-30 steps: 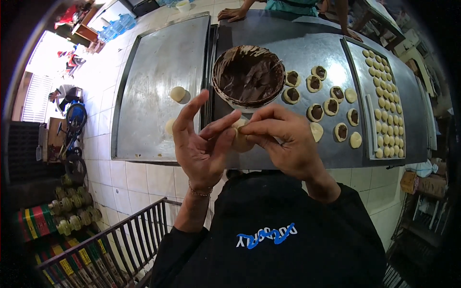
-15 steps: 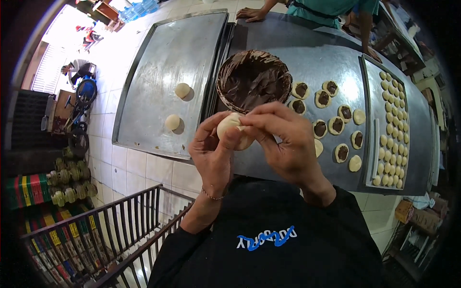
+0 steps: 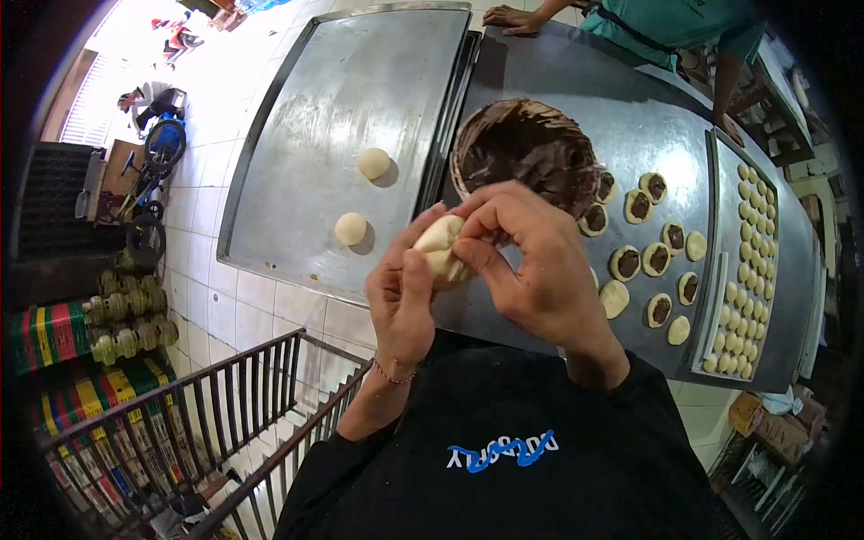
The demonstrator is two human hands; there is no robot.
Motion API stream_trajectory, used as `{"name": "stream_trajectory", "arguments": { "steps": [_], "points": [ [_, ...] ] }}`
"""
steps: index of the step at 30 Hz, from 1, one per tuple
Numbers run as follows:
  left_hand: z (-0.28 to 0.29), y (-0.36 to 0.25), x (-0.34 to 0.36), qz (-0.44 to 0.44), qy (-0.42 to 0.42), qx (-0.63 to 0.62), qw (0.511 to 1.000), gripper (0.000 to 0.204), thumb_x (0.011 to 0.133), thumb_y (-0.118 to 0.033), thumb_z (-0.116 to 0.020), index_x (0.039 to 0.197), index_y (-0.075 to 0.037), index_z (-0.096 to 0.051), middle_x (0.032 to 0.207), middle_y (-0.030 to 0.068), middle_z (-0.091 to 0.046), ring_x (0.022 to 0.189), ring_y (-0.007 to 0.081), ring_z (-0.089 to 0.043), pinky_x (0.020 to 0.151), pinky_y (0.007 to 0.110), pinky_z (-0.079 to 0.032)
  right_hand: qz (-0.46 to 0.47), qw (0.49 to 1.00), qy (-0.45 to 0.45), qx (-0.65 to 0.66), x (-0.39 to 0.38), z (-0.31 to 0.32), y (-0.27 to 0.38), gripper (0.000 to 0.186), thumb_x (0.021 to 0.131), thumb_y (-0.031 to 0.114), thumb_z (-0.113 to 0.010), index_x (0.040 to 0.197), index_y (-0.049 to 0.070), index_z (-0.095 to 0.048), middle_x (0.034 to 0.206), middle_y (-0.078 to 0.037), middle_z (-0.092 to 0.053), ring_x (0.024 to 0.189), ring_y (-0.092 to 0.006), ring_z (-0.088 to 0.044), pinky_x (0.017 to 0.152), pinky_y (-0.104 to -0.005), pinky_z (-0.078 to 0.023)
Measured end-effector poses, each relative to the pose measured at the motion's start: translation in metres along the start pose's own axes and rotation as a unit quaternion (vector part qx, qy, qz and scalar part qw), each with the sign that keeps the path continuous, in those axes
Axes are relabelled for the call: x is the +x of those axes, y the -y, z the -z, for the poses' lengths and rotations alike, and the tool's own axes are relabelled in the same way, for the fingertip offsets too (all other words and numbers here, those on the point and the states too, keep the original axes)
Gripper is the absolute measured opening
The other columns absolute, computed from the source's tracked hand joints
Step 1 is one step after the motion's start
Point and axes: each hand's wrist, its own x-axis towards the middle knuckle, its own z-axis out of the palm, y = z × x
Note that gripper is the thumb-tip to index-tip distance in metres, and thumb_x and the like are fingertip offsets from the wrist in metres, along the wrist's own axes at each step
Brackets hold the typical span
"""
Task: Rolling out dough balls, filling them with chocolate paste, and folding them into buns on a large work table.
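Observation:
A pale dough ball point(image 3: 440, 241) is held up in front of me, its top gathered in folds. My left hand point(image 3: 402, 297) is closed round its side and underneath. With thumb and fingertips, my right hand point(image 3: 535, 261) pinches the folded dough at the top. Just beyond my hands stands a round bowl point(image 3: 585, 153) smeared with dark brown chocolate-like paste. Flat dough discs topped with dark paste point(image 3: 656, 259) lie to the right, beside some plain discs point(image 3: 614, 299). Two smooth dough balls point(image 3: 373, 163) rest on the metal tray point(image 3: 315, 117) at the left.
On the right of the metal table point(image 3: 540, 67), another tray point(image 3: 711, 270) holds many small dough balls in rows. Across the table another person's hand point(image 3: 515, 20) rests on the edge. A dark railing point(image 3: 234, 396) stands at lower left, near stacked crates point(image 3: 99, 396).
The table, bowl and trays appear shifted rightward in view. The folded top of the dough has turned more toward me, while both hands keep hold of it.

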Motion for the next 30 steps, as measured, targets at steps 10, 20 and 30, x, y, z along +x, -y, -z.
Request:
{"name": "stream_trajectory", "arguments": {
  "steps": [10, 20, 30],
  "points": [
    [0.112, -0.004, 0.105, 0.428, 0.163, -0.251, 0.853, 0.048, 0.098, -0.046, -0.032, 0.102, -0.005, -0.056, 0.078, 0.0063, -0.059, 0.045, 0.0155, -0.052, 0.033, 0.024, -0.04, -0.004, 1.0, 0.018, -0.009, 0.062, -0.1, -0.005, 0.012, 0.082, 0.003, -0.065, 0.094, 0.002, -0.063, 0.098, -0.016, -0.062, 0.083, -0.0299, -0.063, 0.07, -0.036, -0.051],
    [0.112, 0.102, 0.304, -0.234, 0.163, 0.588, 0.757, 0.044, 0.079, -0.013, -0.06, 0.117, 0.005, -0.047, 0.111, 0.0202, -0.054, 0.104, 0.031, -0.054, 0.085, 0.04, -0.046, -0.039, 0.965, -0.254, -0.056, 0.141, -0.165, -0.055, 0.035, 0.087, 0.002, -0.061, 0.121, 0.0, -0.054, 0.122, -0.015, -0.055, 0.105, -0.0212, -0.059, 0.084, -0.0309, -0.053],
    [0.144, 0.115, 0.316, 0.087, 0.311, 0.177, 0.93, 0.081, 0.075, 0.004, -0.059, 0.146, -0.002, -0.02, 0.138, 0.0224, -0.034, 0.102, 0.029, -0.057, 0.088, 0.035, -0.048, -0.225, 0.926, -0.217, -0.211, 0.192, -0.203, -0.181, 0.065, 0.078, 0.003, -0.064, 0.136, -0.003, -0.034, 0.126, -0.028, -0.043, 0.113, -0.0454, -0.046, 0.099, -0.0438, -0.039]
  ]
}}
